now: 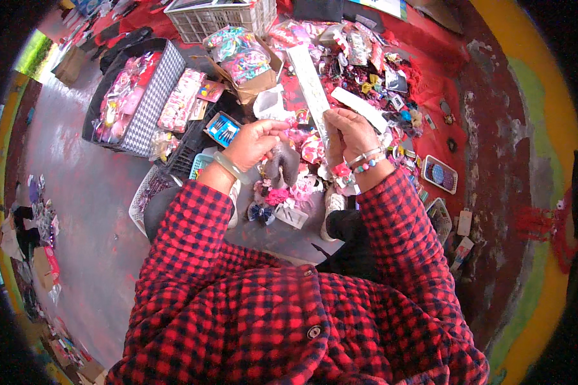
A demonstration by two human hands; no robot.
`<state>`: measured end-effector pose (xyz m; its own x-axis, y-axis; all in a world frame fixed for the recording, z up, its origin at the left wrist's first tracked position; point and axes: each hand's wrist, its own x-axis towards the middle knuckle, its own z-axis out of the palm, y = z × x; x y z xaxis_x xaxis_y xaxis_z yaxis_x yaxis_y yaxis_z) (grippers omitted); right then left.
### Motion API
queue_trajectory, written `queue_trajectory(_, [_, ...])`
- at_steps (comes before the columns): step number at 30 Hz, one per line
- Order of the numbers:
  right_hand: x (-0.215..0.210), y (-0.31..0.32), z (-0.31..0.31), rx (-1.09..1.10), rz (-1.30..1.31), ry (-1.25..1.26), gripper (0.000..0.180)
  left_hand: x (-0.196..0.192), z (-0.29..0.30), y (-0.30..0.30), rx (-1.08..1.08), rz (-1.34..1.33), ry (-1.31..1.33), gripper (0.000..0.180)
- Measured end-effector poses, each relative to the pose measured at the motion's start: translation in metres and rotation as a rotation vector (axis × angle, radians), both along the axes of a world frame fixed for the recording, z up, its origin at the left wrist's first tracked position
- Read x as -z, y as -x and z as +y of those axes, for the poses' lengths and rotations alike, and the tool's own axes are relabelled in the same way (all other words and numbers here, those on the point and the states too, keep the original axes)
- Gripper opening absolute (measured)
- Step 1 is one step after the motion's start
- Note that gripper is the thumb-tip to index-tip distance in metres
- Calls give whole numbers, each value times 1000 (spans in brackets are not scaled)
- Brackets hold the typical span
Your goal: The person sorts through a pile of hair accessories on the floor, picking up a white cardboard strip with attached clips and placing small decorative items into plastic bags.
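Far left, a checked bin of pink hair accessories sits on the floor. The left hand is curled, fingertips pinched at the lower end of a long white card strip. The right hand grips that strip's lower part, tilting it up for inspection. Beyond, bows heap loosely.

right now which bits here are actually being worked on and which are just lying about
In hand:
long white card strip, held by left hand and right hand

Lying about:
white crate
checked bin of pink packets
cardboard box of bagged hair ties
blue packet
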<state>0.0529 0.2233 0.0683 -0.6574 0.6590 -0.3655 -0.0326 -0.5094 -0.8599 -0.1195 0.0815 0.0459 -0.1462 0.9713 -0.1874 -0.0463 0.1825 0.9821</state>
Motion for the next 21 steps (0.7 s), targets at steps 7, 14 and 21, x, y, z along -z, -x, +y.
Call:
queue_trajectory(7, [1, 8, -20, -175, -19, -11, 4, -7, 5, -7, -195, -455, -53, 33])
queue_trajectory(14, [-9, 8, -24, -345, -112, -91, 11, 6, 10, 4, -327, -533, -224, 31])
queue_trajectory(21, [-1, 9, -23, -358, -99, -54, 11, 4, 7, 3, -369, -639, -216, 26])
